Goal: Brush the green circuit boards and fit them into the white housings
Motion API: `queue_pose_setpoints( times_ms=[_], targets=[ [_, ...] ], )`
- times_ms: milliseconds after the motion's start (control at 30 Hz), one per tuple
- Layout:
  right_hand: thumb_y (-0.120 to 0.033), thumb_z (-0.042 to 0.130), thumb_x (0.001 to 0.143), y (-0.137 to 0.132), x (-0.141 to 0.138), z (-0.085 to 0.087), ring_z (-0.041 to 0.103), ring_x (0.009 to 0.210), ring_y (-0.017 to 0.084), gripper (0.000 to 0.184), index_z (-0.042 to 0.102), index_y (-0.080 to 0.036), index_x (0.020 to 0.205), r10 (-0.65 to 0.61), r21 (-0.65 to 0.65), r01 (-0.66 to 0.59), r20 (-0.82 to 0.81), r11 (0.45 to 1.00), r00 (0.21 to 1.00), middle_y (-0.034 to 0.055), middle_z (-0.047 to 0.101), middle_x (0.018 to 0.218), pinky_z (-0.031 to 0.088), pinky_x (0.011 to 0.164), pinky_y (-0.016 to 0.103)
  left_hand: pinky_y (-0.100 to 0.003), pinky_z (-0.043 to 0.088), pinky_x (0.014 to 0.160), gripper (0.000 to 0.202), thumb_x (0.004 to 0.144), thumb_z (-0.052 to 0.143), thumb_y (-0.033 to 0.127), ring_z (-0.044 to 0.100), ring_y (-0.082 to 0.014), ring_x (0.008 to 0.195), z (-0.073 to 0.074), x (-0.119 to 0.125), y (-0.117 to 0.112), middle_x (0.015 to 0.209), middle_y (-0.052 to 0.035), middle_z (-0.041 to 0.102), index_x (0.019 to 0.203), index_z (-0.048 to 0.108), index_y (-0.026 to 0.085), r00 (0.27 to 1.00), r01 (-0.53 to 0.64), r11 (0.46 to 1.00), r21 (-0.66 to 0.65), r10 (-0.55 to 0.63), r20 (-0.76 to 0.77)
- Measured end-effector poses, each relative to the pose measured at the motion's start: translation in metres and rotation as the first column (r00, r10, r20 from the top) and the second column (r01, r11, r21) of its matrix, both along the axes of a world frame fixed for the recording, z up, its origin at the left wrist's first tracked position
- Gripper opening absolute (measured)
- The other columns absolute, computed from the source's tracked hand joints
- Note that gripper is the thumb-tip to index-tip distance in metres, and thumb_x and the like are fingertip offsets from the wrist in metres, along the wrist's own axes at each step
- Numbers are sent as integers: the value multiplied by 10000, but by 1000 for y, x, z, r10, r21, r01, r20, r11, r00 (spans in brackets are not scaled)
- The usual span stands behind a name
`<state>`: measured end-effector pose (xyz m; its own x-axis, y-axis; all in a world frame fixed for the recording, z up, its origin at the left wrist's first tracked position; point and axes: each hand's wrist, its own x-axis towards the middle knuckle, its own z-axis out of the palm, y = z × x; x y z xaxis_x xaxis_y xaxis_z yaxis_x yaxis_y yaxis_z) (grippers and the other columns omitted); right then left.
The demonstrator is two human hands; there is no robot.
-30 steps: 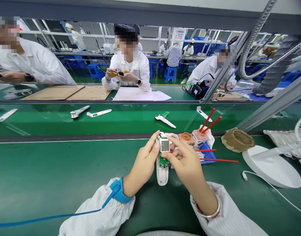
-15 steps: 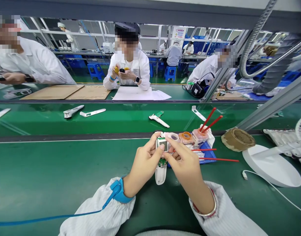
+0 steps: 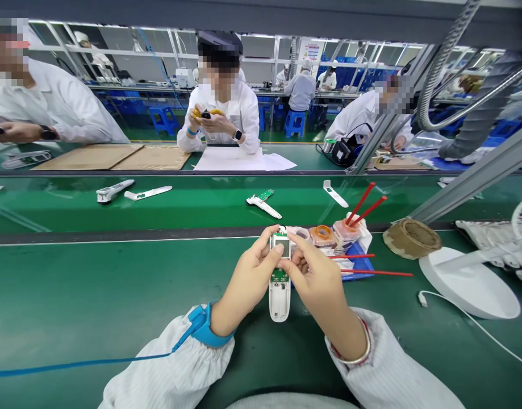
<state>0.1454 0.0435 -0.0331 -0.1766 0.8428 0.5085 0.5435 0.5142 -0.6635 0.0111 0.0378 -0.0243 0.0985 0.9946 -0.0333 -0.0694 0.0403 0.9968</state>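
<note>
In the head view, a white handheld device housing [image 3: 280, 304] points its long handle toward me. A green circuit board [image 3: 279, 276] lies in it, with a small grey screen [image 3: 283, 247] at the far end. My left hand [image 3: 255, 272] grips the housing from the left, its thumb resting on the screen. From the right, my right hand [image 3: 318, 272] holds the same end, fingertips at the screen's edge and thumb just below. The fingers partly hide the upper sides of the housing. A blue wrist strap [image 3: 212, 328] with a cord circles my left wrist.
Beyond the dark ledge, a green conveyor [image 3: 201, 213] carries several white device parts. Right of my hands are small jars [image 3: 345, 232], red sticks [image 3: 371, 274] and a blue tray [image 3: 358, 264]. Farther right stand a brown tape roll [image 3: 412, 238] and a white fan base [image 3: 469, 284]. Co-workers sit opposite.
The parts on the conveyor have shifted left. My hands keep hold of the device; its handle now shows more squarely and my left thumb sits slightly higher, on the screen.
</note>
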Motion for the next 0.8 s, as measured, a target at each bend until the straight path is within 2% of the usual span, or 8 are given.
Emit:
queue_pose_setpoints(
  times_ms=[133, 233, 367, 467, 533, 633, 700, 800],
  targets=[
    [-291, 531, 859, 3, 0, -3, 549, 590, 165, 332, 540, -195, 1177, 6, 7, -6, 29, 1000, 1000, 5, 564, 688, 454, 566, 298, -235, 411, 638, 471, 868, 491, 378, 484, -116, 637, -2, 0, 0, 674, 37, 491, 1321, 433, 260, 1000, -20, 1000, 15, 20, -4],
    [-286, 535, 853, 5, -1, -4, 535, 586, 159, 335, 518, -204, 1177, 40, -53, -40, 5, 998, 999, 5, 547, 708, 452, 567, 301, -214, 397, 601, 464, 868, 501, 364, 463, -102, 607, -1, -1, 0, 644, 46, 485, 1318, 447, 261, 999, -38, 999, 29, 39, -32],
    [-293, 605, 798, 7, -4, -4, 516, 602, 146, 441, 445, -202, 1199, 42, -206, -78, -178, 975, 983, -6, 493, 753, 469, 551, 287, -203, 422, 612, 514, 857, 533, 329, 510, -96, 621, 1, -1, -1, 691, 27, 578, 1347, 414, 227, 998, -36, 998, 47, 34, 45],
    [-343, 630, 782, 7, -7, -8, 553, 856, 193, 471, 437, -205, 1190, 60, -297, -161, -320, 941, 945, 71, 497, 987, 521, 673, 314, -210, 453, 658, 678, 841, 569, 294, 566, -105, 664, 1, 0, -2, 703, 20, 620, 1432, 246, 218, 983, -69, 997, 40, 62, 174],
    [-386, 645, 775, 6, -10, -11, 524, 1033, 226, 557, 389, -224, 1243, 59, -368, -228, -417, 902, 907, 115, 434, 1179, 528, 757, 341, -203, 458, 656, 763, 831, 589, 278, 581, -106, 676, 1, 0, -2, 694, 22, 631, 1456, 156, 213, 970, -106, 994, 20, 99, 222],
    [-418, 639, 786, 3, -14, -12, 536, 1085, 231, 631, 318, -258, 1304, 53, -454, -358, -559, 816, 828, 122, 391, 1304, 522, 813, 352, -202, 476, 683, 752, 822, 606, 267, 597, -109, 719, 1, 0, -1, 747, 3, 656, 1450, 198, 203, 957, -124, 992, 7, 118, 265],
    [-438, 574, 834, 1, -17, -9, 601, 983, 216, 484, 392, -253, 1243, 92, -501, -496, -632, 710, 770, 104, 480, 1250, 544, 759, 346, -190, 492, 623, 703, 820, 606, 276, 592, -99, 668, 0, 0, -1, 786, -1, 660, 1431, 263, 217, 952, -111, 994, -11, 109, 284],
    [-477, 516, 863, 0, -19, -5, 651, 653, 172, 367, 447, -235, 1129, 92, -554, -598, -684, 579, 723, 56, 619, 961, 557, 539, 303, -171, 410, 346, 675, 821, 588, 332, 487, -69, 411, -1, -1, -1, 670, 46, 603, 1418, 282, 265, 957, -54, 997, -63, 70, 282]
  ],
)
